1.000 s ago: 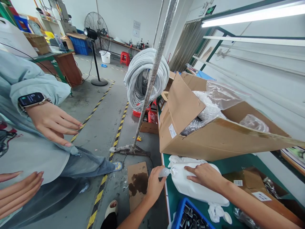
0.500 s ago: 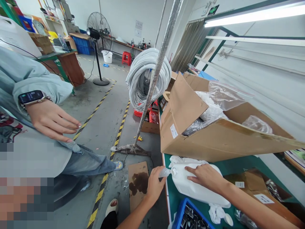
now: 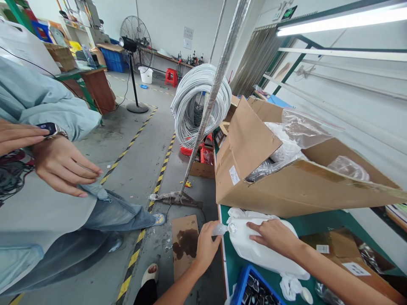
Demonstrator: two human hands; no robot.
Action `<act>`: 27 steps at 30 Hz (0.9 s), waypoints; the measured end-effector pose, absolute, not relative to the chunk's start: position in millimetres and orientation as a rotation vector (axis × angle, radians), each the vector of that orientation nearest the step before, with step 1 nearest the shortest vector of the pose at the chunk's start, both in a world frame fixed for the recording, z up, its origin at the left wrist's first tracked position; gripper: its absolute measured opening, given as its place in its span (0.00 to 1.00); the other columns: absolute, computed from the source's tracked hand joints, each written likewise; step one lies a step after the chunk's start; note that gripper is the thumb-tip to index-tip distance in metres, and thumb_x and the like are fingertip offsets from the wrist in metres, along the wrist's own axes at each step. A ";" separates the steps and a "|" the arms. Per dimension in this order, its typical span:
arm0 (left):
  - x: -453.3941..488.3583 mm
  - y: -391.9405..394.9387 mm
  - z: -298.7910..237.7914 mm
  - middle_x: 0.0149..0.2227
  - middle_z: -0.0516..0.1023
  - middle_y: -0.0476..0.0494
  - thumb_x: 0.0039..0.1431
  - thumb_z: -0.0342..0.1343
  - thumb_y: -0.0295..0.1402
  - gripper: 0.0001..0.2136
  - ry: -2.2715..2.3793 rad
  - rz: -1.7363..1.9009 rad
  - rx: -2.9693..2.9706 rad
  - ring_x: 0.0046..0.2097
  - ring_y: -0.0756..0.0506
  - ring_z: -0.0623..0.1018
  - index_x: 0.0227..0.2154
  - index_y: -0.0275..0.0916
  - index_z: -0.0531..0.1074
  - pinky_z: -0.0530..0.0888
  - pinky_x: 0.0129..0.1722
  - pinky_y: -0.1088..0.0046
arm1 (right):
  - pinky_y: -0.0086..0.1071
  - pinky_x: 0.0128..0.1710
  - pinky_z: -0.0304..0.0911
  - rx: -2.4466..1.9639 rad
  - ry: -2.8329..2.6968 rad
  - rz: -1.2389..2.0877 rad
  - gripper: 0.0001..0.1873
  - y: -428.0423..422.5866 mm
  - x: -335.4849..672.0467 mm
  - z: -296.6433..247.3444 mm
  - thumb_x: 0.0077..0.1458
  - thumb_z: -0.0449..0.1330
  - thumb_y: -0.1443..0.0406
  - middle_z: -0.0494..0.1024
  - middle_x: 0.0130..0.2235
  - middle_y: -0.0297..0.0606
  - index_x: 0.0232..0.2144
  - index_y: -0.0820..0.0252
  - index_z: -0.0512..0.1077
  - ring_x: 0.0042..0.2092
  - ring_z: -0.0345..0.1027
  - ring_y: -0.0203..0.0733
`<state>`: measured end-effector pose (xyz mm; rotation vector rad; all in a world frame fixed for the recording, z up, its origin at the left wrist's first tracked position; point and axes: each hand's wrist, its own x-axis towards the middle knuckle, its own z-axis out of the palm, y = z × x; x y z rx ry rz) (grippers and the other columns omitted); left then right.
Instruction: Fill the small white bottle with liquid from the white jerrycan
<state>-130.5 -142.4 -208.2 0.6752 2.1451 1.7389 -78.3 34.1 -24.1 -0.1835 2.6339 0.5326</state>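
A large white plastic jug (image 3: 263, 248) lies on its side on the green worktop, its mouth pointing toward the worktop's left edge. My left hand (image 3: 207, 245) is closed around a small translucent bottle (image 3: 219, 229), whose end meets the jug's mouth. Over the jug's upper side, my right hand (image 3: 270, 234) grips it, index finger stretched toward the mouth and the other fingers partly hidden. Crumpled white plastic (image 3: 290, 287) lies beside the jug, with a white cap (image 3: 306, 295) close by.
An open cardboard box (image 3: 286, 186) with plastic bags stands behind the jug. Nearer me is a blue bin (image 3: 243, 288) of dark parts. A metal pole (image 3: 206, 110) carries a wire coil (image 3: 184, 101). Stained cardboard (image 3: 185, 243) lies on the floor. A co-worker (image 3: 60, 169) stands at left.
The co-worker's other hand has come to the watch on their wrist. My hands, the small bottle and the jug hold their positions; the view shifts slightly.
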 end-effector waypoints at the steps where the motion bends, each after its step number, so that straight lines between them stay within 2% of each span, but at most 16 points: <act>1: -130.8 -142.6 -208.8 0.48 0.73 0.46 0.53 0.52 0.27 0.17 2.145 1.736 0.677 0.51 0.43 0.70 0.47 0.45 0.69 0.68 0.50 0.62 | 0.36 0.24 0.63 -0.184 2.634 0.533 0.17 33.5 -78.9 -24.1 0.57 0.52 0.58 0.79 0.26 0.45 0.46 0.57 0.70 0.28 0.75 0.55; 27: -135.8 -153.1 -220.3 0.49 0.72 0.46 0.54 0.51 0.28 0.18 2.146 1.718 0.665 0.52 0.43 0.69 0.48 0.46 0.69 0.68 0.51 0.62 | 0.40 0.24 0.67 -0.186 2.603 0.559 0.15 13.7 -90.3 -27.6 0.57 0.54 0.60 0.80 0.28 0.44 0.45 0.58 0.71 0.29 0.75 0.56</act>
